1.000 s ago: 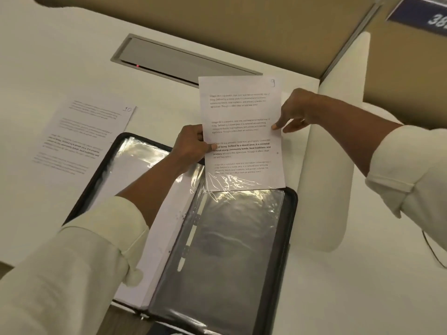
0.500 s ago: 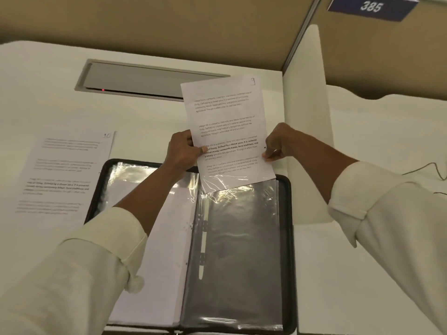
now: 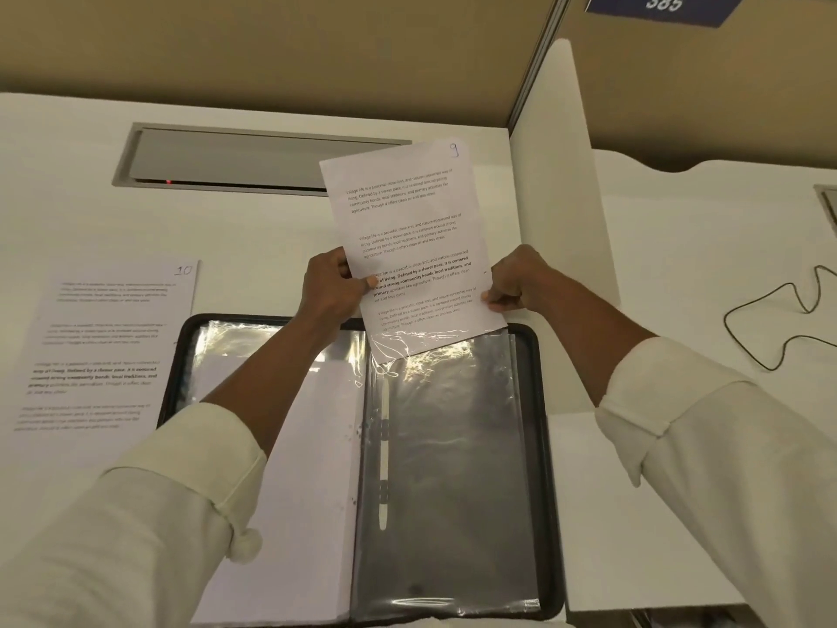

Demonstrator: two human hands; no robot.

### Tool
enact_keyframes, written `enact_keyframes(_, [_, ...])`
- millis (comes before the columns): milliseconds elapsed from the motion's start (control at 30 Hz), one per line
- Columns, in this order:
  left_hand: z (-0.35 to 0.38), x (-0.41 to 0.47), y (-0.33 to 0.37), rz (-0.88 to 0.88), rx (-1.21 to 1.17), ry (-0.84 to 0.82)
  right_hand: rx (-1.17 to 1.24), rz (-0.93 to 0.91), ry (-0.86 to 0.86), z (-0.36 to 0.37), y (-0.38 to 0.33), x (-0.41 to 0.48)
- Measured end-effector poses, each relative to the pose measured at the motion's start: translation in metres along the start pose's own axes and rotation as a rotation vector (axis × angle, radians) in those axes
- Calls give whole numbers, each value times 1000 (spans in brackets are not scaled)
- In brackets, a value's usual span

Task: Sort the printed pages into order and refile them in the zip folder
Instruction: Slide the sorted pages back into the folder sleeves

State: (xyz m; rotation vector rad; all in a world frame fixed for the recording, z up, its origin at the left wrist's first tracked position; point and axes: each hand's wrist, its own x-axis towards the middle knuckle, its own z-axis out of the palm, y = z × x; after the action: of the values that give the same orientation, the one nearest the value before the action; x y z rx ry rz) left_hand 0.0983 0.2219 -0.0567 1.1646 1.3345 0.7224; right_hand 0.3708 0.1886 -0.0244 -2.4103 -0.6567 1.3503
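**Q:** Where does sheet 9 (image 3: 407, 228) lie relative to the hands?

**A:** Between them. The left hand (image 3: 333, 290) pinches its left edge, thumb on the printed face. The right hand (image 3: 516, 283) pinches the right edge low down, fingers curled. Both grip at about the same height, so neither hand is nearer.

**Q:** And the axis on which the coming move turns?

**A:** The long axis runs away from the person, with the top leaning slightly left. The lower edge sits at the mouth of the clear sleeve (image 3: 453, 469), on the right half of the open zip folder (image 3: 550, 446). The sleeve lies below the hands, toward the body. Insertion would likely be a slide down that axis, with the tilt squared to the sleeve first. Glare makes it hard to tell whether the edge is already inside the film or only over it.

**Q:** Counts?

**A:** Two loose sheets: sheet 9 in hand, and sheet 10 (image 3: 104, 346) flat on the desk (image 3: 68, 174), left of the folder. One folder. Its left half holds a stack of filed sheets, number unreadable.
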Motion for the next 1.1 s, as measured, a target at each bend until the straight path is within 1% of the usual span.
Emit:
enact_keyframes(167, [-1, -1, 1, -12, -57, 21, 48, 36, -26, 1, 0, -4])
enact_keyframes(300, [0, 3, 2, -38, -63, 19, 87, 46, 3, 6, 4, -2])
enact_keyframes(633, [9, 14, 13, 25, 14, -23, 178, 70, 82, 5, 14, 0])
enact_keyframes(800, [7, 11, 8, 7, 3, -13, 255, 54, 68, 6, 17, -2])
enact_keyframes(1000, [2, 6, 3, -26, -64, 7, 281, 29, 9, 10, 19, -2])
enact_keyframes(1100, [0, 5, 2, -40, -92, 22, 223, -8, -14, 9, 21, -8])
